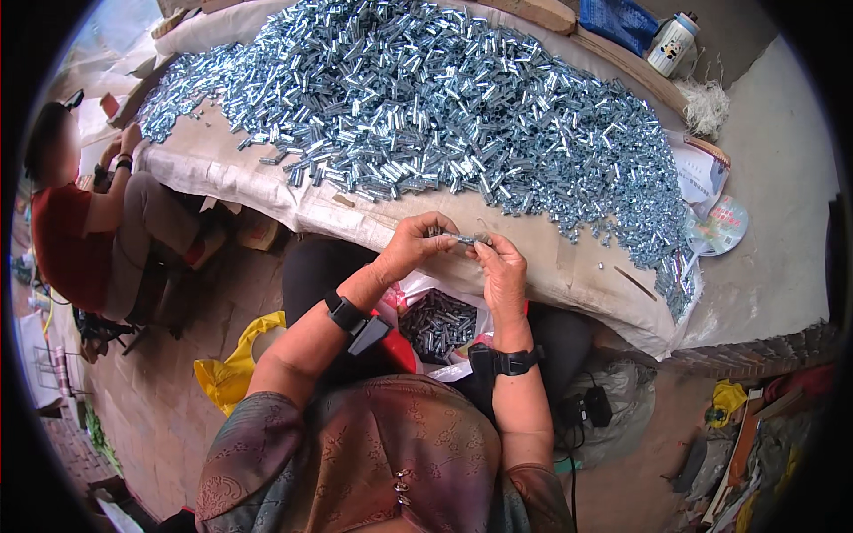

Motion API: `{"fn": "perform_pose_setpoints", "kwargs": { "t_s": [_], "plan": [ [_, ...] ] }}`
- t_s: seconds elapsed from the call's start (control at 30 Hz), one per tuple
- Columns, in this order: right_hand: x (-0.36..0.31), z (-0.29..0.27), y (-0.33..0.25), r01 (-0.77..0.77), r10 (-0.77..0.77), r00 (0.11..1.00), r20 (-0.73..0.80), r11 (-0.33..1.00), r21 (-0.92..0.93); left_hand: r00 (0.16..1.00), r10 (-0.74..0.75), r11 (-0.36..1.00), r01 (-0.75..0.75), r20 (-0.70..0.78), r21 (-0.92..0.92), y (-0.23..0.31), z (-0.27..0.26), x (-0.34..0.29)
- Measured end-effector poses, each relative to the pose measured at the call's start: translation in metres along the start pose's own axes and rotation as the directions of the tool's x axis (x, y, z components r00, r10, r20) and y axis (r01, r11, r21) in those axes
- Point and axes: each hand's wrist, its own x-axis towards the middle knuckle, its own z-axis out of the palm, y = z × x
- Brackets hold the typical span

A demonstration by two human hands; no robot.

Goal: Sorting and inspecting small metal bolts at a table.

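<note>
Over the near edge of the cloth-covered table, my left hand (416, 246) and my right hand (500, 265) meet fingertip to fingertip. Pinched between them is a small, silvery cylindrical metal piece (462, 239), partly covered by the fingers. A broad heap of similar shiny metal pieces (426, 98) spreads across the table just beyond my hands. Below them, in my lap, a white and red plastic bag (455, 371) stands open, with many darker metal pieces (435, 327) inside.
To the left, a person in a red top (67, 235) sits at the same table (222, 160). A hand fan (718, 226) and papers (699, 175) lie at the right end. A bottle (673, 44) stands at the far right. Yellow cloth (233, 364) is beside my left arm.
</note>
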Motion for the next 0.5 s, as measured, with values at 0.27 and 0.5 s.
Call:
{"fn": "perform_pose_setpoints", "kwargs": {
  "t_s": [0.27,0.5],
  "plan": [
    [-0.0002,-0.0020,-0.0002,-0.015,0.012,0.999,0.033,0.994,0.110,0.988,-0.156,0.956,0.151,-0.002,-0.251,0.0032,0.0058,-0.0006],
    [-0.0017,-0.0019,-0.0019,0.005,-0.013,0.995,0.102,0.997,0.078,0.995,-0.097,0.946,0.097,0.016,-0.308,0.0003,0.0059,0.0016]
  ]
}}
